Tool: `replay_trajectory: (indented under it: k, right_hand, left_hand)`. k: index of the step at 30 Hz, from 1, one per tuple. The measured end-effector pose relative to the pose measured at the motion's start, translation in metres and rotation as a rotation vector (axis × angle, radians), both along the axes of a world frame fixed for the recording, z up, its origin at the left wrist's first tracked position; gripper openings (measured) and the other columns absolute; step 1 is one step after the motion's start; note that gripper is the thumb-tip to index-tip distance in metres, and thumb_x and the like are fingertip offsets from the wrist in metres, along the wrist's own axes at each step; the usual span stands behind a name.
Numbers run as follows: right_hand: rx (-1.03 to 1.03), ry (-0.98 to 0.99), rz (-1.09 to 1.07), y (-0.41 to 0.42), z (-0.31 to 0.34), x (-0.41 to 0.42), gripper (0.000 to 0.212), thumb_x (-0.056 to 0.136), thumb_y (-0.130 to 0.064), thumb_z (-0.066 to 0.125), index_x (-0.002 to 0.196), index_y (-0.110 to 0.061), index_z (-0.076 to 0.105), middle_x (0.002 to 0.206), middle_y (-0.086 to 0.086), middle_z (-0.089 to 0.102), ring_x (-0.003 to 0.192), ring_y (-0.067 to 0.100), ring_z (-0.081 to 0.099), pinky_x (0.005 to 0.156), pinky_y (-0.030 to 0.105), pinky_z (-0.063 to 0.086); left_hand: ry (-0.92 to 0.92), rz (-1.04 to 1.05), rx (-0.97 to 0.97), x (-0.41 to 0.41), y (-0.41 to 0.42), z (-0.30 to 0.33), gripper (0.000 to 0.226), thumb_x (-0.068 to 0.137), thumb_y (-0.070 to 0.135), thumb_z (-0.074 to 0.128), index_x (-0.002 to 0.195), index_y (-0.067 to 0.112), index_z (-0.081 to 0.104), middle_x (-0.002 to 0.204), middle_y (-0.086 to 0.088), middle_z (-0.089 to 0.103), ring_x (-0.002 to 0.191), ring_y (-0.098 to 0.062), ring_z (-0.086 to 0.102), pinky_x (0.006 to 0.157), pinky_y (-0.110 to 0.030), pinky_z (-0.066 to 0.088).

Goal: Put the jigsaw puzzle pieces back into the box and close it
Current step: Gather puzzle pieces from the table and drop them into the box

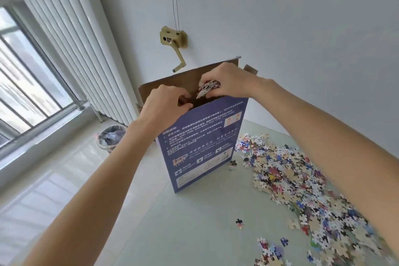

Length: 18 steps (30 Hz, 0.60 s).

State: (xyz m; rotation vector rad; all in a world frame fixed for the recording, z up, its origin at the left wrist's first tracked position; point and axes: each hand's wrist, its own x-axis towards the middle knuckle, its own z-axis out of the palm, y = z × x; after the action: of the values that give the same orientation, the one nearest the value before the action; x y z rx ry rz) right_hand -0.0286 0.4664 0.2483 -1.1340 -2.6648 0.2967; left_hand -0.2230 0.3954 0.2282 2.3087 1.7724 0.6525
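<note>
1. a tall blue box (200, 147) was stood upright on the pale green desk (194, 222), near its far left edge, with the top open and the brown flap (172, 84) raised behind the opening.
2. the near wall of the box was gripped at its top rim by the left hand (164, 103), the fingers curled over the rim and into the opening.
3. a clump of puzzle pieces (208, 89) was pinched by the right hand (228, 81) just above the open mouth, the fingers bunched together around it; the clump was tilted, its lower end dipped towards the inside.
4. the two hands were held close together over the opening, apart from each other, with the clump between them.
5. a large loose pile of pieces (302, 183) was spread over the right part of the desk, running from beside the box towards the near right corner, partly under the right forearm.
6. a few stray pieces were seen apart from the pile: one small group (232, 164) just beside the right foot of the box, and one dark piece (239, 222) alone on the bare surface nearer the viewer.
7. bare desk surface was left in front of the box and to its near left.
8. beyond the left edge of the desk, a bin (111, 138) was seen on the tiled floor beneath a white radiator (71, 49).
</note>
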Motion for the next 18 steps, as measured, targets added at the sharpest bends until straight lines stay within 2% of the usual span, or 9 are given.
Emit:
replay_trajectory:
  k: [5, 10, 13, 18]
  right_hand:
    - [0.004, -0.037, -0.014, 0.005, -0.003, -0.002, 0.027, 0.078, -0.030, 0.072, 0.101, -0.019, 0.066, 0.099, -0.004, 0.066, 0.089, 0.008, 0.054, 0.080, 0.030, 0.043]
    - [0.012, -0.053, -0.010, 0.004, -0.001, -0.007, 0.028, 0.075, -0.038, 0.073, 0.096, -0.019, 0.066, 0.092, -0.004, 0.065, 0.085, 0.015, 0.057, 0.076, 0.036, 0.047]
    - [0.035, -0.023, 0.003, 0.002, -0.002, -0.009, 0.030, 0.075, -0.042, 0.072, 0.092, -0.019, 0.067, 0.090, -0.004, 0.062, 0.083, 0.016, 0.056, 0.072, 0.036, 0.046]
    - [0.047, 0.089, -0.002, -0.003, -0.018, -0.011, 0.032, 0.088, -0.044, 0.057, 0.085, -0.013, 0.065, 0.087, 0.003, 0.052, 0.086, 0.015, 0.044, 0.074, 0.030, 0.038]
  left_hand:
    - [-0.040, -0.071, 0.063, 0.005, -0.009, -0.004, 0.017, 0.084, 0.037, 0.065, 0.098, 0.030, 0.070, 0.081, 0.014, 0.068, 0.074, -0.003, 0.063, 0.071, -0.024, 0.053]
    - [0.003, -0.083, 0.156, 0.006, -0.012, -0.009, 0.010, 0.084, 0.026, 0.067, 0.092, 0.031, 0.072, 0.081, 0.014, 0.067, 0.073, -0.006, 0.062, 0.066, -0.027, 0.052]
    - [-0.001, -0.080, 0.163, 0.008, -0.012, -0.010, 0.010, 0.084, 0.026, 0.067, 0.091, 0.031, 0.072, 0.081, 0.014, 0.067, 0.071, -0.005, 0.061, 0.063, -0.023, 0.049]
    - [-0.024, -0.086, 0.181, 0.007, -0.015, -0.011, 0.010, 0.084, 0.024, 0.067, 0.091, 0.030, 0.072, 0.081, 0.013, 0.067, 0.070, -0.006, 0.061, 0.063, -0.022, 0.047]
